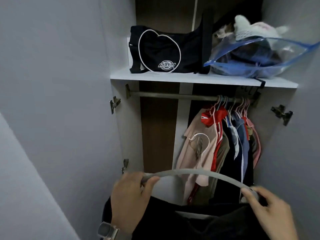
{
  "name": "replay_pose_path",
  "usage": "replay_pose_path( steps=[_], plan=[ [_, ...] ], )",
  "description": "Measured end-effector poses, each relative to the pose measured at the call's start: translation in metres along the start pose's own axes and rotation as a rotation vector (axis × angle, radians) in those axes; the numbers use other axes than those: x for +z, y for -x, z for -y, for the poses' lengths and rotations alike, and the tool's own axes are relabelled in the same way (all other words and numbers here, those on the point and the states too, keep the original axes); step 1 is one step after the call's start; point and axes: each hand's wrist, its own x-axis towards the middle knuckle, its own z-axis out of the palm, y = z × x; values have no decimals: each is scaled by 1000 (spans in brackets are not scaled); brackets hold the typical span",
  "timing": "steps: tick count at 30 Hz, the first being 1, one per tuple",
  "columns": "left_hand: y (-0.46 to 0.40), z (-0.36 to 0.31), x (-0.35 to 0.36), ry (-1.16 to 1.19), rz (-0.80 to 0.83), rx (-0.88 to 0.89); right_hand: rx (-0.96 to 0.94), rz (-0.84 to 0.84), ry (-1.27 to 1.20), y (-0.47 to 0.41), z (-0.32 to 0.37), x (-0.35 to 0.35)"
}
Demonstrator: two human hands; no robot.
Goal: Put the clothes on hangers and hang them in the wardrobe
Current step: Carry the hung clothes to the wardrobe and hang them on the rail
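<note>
I hold a grey plastic hanger level in front of the open wardrobe, its white hook sticking up. My left hand grips the hanger's left end and my right hand grips its right end. A black garment hangs from the hanger below my hands. The metal rail runs under the shelf. Several hung clothes crowd the rail's right part: a pink T-shirt, a red jacket, dark and blue pieces.
The white shelf above the rail carries a black bag and a blue-edged clear bag of clothes with a white plush on top. White wardrobe doors stand open on both sides. The rail's left half is bare.
</note>
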Motion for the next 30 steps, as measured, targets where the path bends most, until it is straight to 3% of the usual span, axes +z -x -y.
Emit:
replay_pose_path(
  steps=[5, 13, 20, 25, 30],
  plan=[
    [-75, 20, 45, 148, 130, -39, -70, 26, -7, -70, 18, 24],
    [-170, 67, 95, 179, 17, 9, -274, 210, 40, -172, 35, 61],
    [-242, 88, 143, 111, 50, -9, -208, 491, -4, -227, 58, 91],
    [-280, 95, 184, 324, 86, -127, -154, 487, -8, -255, 87, 121],
    [-293, 93, 210, 422, 292, -194, -41, 437, -23, -274, 95, 170]
  ],
)
